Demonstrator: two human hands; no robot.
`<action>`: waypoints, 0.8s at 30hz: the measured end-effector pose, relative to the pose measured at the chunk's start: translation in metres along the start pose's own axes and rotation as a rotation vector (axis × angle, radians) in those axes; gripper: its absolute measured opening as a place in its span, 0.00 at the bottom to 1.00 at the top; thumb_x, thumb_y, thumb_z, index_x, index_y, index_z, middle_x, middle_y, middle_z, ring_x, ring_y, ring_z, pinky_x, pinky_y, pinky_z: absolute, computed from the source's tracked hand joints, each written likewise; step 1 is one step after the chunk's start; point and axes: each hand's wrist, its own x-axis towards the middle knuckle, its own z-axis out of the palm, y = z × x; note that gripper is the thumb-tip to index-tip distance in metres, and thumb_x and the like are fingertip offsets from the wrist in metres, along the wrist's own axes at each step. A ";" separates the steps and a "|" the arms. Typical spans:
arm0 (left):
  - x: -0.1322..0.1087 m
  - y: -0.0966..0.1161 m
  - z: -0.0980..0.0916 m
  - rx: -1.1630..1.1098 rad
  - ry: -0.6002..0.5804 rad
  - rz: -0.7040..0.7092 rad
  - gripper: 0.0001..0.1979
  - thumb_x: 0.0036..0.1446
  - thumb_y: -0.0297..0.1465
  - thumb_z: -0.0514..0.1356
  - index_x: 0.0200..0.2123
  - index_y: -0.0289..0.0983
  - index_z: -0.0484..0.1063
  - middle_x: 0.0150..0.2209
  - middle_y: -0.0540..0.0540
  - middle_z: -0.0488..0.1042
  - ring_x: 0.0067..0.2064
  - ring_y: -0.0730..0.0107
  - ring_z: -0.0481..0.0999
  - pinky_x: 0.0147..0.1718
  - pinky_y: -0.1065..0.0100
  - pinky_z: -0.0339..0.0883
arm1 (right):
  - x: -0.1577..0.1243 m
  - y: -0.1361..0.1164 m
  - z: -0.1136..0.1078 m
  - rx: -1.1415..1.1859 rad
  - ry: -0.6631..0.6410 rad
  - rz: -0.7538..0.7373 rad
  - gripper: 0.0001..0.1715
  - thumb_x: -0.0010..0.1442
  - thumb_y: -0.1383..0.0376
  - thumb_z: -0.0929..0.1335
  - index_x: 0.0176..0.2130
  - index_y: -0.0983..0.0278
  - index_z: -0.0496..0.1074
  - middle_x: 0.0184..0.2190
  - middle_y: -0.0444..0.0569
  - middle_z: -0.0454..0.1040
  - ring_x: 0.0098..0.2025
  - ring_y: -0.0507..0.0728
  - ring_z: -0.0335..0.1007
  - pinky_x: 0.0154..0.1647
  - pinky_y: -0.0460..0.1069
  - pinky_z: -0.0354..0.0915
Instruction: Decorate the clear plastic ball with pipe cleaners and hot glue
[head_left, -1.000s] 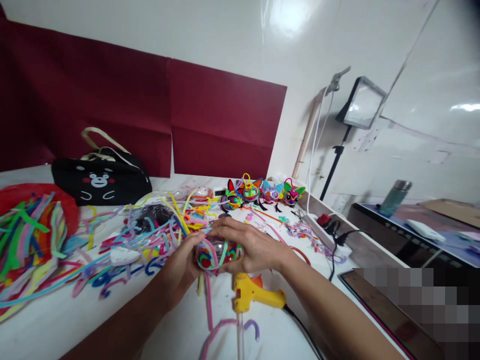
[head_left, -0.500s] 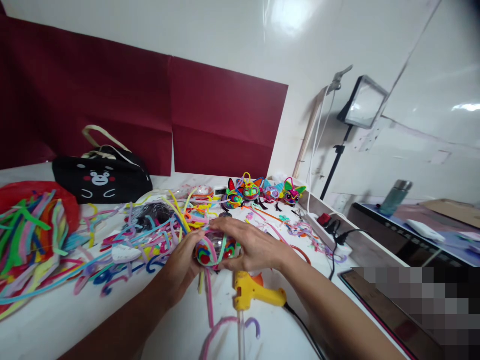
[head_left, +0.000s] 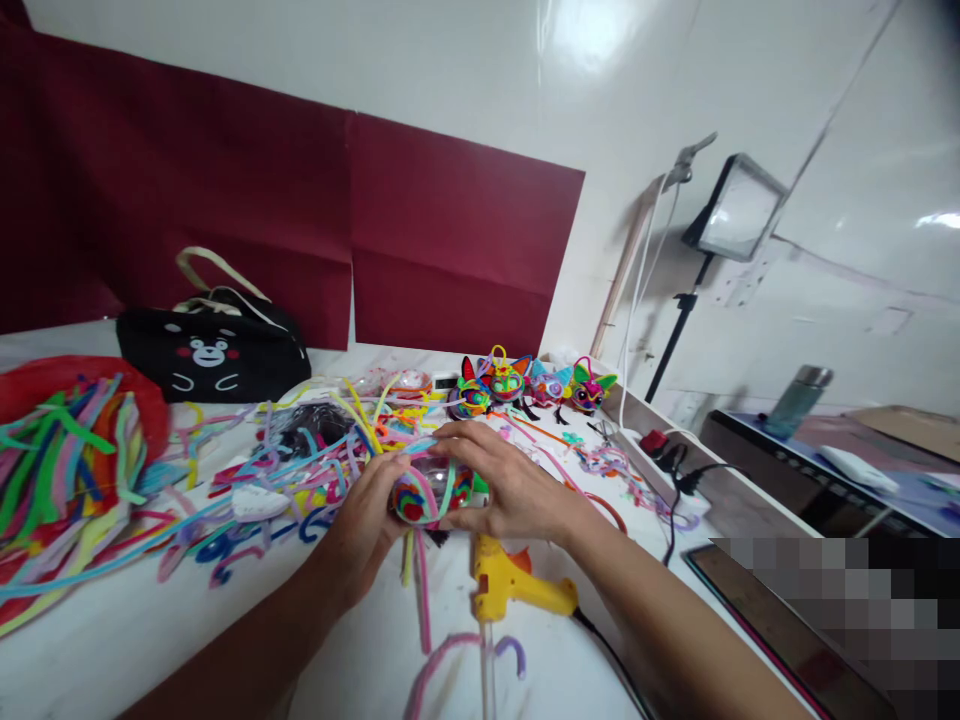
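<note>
Held in both hands, a clear rounded ornament with rainbow-banded patches and pink and green strips; impossible to tell whether lifted or resting on the white table. Gripped from nine o'clock by the left hand, fingers against the side; from three o'clock by the right hand, fingers arched over the top, thumb low at the front. Just beyond, between four and five o'clock, a yellow glue gun, black cord trailing. At six, a straight pink strip. Between one and two, four eared ornaments. At nine, tangled fuzzy strips, then a red bag. At ten, a black bag.
</note>
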 end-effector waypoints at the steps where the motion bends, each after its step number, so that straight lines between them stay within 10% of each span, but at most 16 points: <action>1: 0.000 0.000 0.001 0.009 0.013 0.010 0.17 0.47 0.40 0.69 0.39 0.40 0.72 0.36 0.51 0.75 0.38 0.64 0.75 0.29 0.68 0.73 | 0.000 -0.001 0.000 -0.033 0.008 0.001 0.34 0.60 0.51 0.73 0.58 0.66 0.66 0.57 0.63 0.68 0.59 0.65 0.66 0.59 0.61 0.67; 24: -0.006 0.009 0.004 0.140 0.053 0.091 0.20 0.48 0.40 0.66 0.46 0.43 0.71 0.38 0.50 0.77 0.35 0.62 0.78 0.26 0.67 0.74 | -0.003 0.007 -0.001 -0.326 0.088 -0.155 0.36 0.64 0.44 0.67 0.60 0.66 0.70 0.55 0.62 0.74 0.57 0.64 0.70 0.55 0.59 0.68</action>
